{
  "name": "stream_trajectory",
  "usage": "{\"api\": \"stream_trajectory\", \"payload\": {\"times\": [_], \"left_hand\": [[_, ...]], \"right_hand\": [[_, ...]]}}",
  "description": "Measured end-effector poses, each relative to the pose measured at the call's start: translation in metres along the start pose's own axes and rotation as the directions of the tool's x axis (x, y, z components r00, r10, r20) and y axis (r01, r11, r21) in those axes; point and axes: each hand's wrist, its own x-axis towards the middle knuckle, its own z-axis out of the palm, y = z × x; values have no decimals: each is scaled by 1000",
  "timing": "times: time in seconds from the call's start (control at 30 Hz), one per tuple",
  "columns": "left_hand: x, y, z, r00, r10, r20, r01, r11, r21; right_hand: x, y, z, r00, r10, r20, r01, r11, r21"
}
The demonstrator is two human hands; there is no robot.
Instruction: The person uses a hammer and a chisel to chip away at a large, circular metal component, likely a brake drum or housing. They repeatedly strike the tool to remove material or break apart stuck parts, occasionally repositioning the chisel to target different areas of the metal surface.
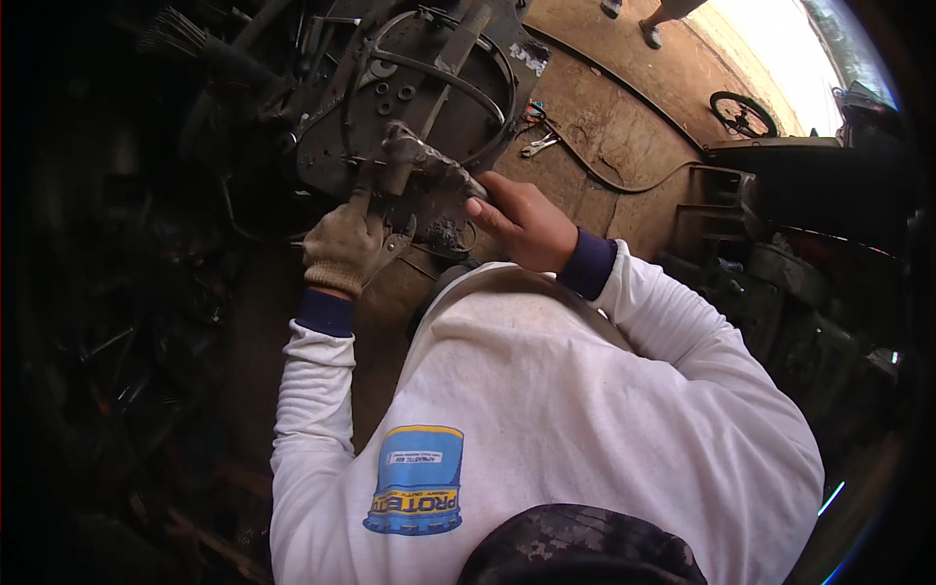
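Observation:
My right hand (pixel 531 222), bare, is wrapped round the end of a hammer (pixel 439 168) with a rough, dark handle. Its head lies to the left, over the near part of a dark metal worktable (pixel 327 166). My left hand (pixel 343 242), in a tan work glove, is closed just left of and below the hammer head, at the table's near edge. A thin rod (pixel 359 159) runs across by its fingertips; what the glove grips is too dark to make out. Close to the glove is a metal tool like a pair of pliers (pixel 395 244).
A large metal ring frame (pixel 507 78) and several nuts and washers (pixel 407 93) lie on the worktable. Wire rods (pixel 180 34) stick out at the far left. Right of the table, a wrench (pixel 539 146) and a cable (pixel 614 185) lie on the floor. Another person's feet (pixel 650 35) and a bicycle wheel (pixel 743 115) are farther off.

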Motion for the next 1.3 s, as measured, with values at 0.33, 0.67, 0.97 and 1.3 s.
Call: {"api": "stream_trajectory", "payload": {"times": [0.33, 0.67, 0.97, 1.3], "left_hand": [[-73, -25, -7, 977, -178, -114, 130, 931, -341], [-117, -31, 17, 931, -343, -128, 218, 801, -558], [-107, -33, 23, 927, -301, -223, 126, 811, -571], [-76, -36, -12, 962, -153, 224, 235, 55, -970]], "right_hand": [[119, -103, 29, 917, -280, 285, 400, 658, -638], [219, -105, 71, 958, -58, 280, 281, 374, -884], [279, -94, 42, 926, -203, 320, 351, 140, -926], [132, -76, -91, 634, -773, 0, 610, 500, -615]]}}
